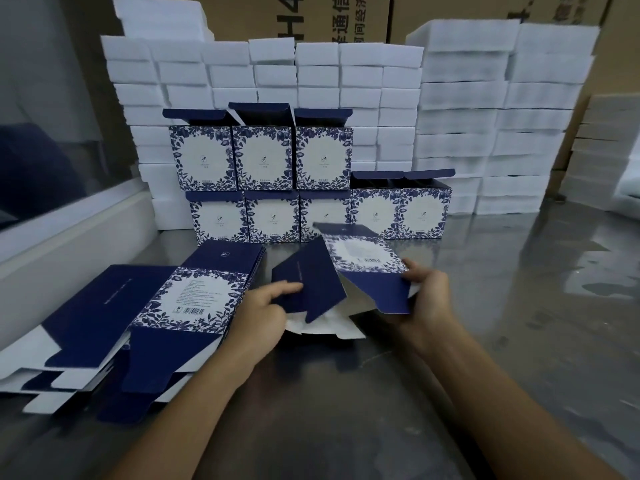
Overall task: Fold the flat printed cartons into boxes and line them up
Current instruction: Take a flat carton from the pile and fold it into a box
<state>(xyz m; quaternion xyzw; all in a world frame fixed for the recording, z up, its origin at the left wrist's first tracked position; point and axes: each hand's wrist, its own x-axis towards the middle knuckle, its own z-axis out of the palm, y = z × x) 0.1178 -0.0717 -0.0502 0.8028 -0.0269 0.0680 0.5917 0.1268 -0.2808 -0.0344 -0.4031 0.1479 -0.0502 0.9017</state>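
While both hands grip it, the carton (346, 271) hangs half-opened over the worktop (450, 341), long axis pointing away; left hand (266, 306) pinches the navy panel, right hand (426, 289) clamps the near-right edge, ahead of the boxes (322, 188).

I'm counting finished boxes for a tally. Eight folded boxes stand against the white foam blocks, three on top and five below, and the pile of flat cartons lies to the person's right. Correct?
Not quite. The head view shows the pile of flat cartons on the person's left, beside the left hand. The eight folded boxes, three over five, stand against the white foam blocks.
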